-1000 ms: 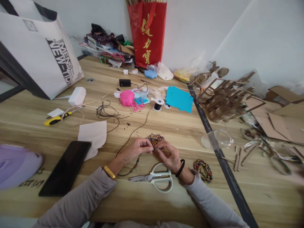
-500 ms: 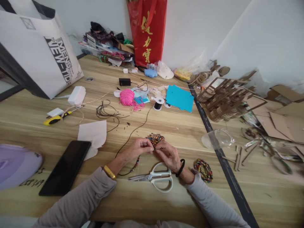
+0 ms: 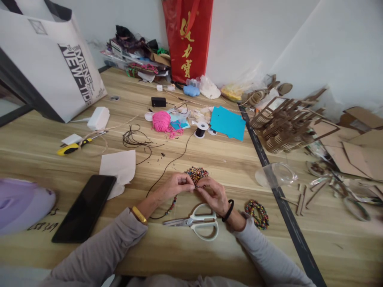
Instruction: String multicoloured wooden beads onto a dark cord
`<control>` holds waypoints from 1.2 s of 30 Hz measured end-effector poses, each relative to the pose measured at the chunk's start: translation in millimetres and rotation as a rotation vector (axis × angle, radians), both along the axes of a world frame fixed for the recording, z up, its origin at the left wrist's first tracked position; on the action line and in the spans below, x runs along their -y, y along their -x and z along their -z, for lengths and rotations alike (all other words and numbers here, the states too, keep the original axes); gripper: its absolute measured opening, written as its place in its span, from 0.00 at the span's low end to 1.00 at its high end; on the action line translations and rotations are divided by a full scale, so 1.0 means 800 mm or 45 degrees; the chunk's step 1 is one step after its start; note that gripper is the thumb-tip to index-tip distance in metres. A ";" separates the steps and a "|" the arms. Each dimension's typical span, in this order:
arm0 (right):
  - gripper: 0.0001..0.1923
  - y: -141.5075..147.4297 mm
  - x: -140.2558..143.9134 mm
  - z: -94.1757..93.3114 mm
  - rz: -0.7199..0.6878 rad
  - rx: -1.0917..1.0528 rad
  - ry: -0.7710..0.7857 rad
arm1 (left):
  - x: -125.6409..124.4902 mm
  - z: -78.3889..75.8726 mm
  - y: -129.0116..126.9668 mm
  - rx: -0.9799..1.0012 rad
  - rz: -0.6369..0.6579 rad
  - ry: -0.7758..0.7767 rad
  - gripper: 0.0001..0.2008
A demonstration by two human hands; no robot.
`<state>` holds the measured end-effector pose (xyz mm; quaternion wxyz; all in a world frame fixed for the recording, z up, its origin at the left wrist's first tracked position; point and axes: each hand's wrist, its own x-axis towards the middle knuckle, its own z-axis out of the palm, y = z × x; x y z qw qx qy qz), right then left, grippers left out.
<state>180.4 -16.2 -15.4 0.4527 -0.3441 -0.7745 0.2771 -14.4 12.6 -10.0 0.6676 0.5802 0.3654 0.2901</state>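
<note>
My left hand is closed in a pinch, its fingertips on the thin black cord. Close against it, my right hand pinches a small dark bit at the cord's end; whether that is a bead or bare cord I cannot make out. A short row of strung coloured beads hangs on the cord below my left hand. Just beyond the fingertips lies a pile of loose multicoloured beads. White-handled scissors rest below the hands, and a coiled bead strand is right of my right wrist.
The cord leads back to a black-wound spool near pink yarn and blue sheets. A phone, white paper and a yellow cutter lie left. Slatted brown models and a clear plastic cup stand right.
The whole view has shifted slightly. Both hands keep nearly the same pinched pose over the cord, fingertips together by the bead pile.
</note>
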 end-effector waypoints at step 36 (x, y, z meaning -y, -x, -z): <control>0.03 0.001 0.000 -0.003 -0.008 -0.006 0.015 | 0.000 0.006 0.002 -0.038 0.034 -0.054 0.08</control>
